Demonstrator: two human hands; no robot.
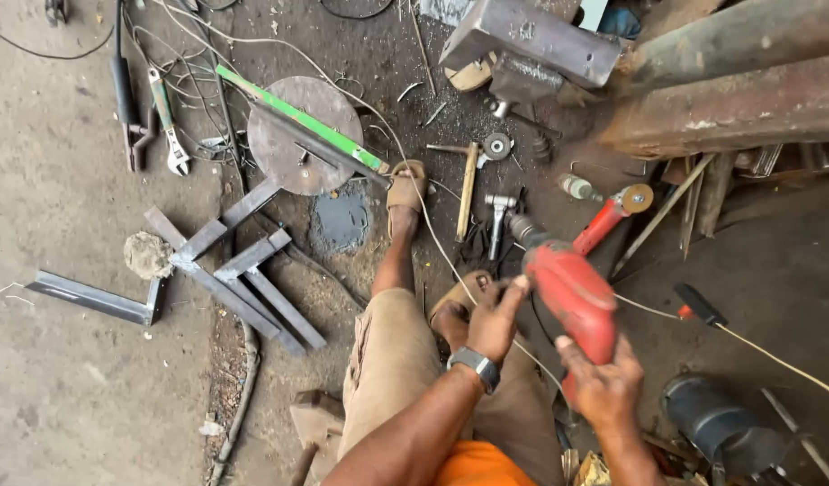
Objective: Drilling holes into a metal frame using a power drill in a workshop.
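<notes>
A red power drill (569, 297) (blurred, plastic-bodied) sits right of frame centre, tilted with its dark metal chuck pointing to the upper left, a pale cord trailing off right.

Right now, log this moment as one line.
left hand: on red drill, front | right hand: grips drill's rear | near: hammer, cord | floor: metal bars
</notes>
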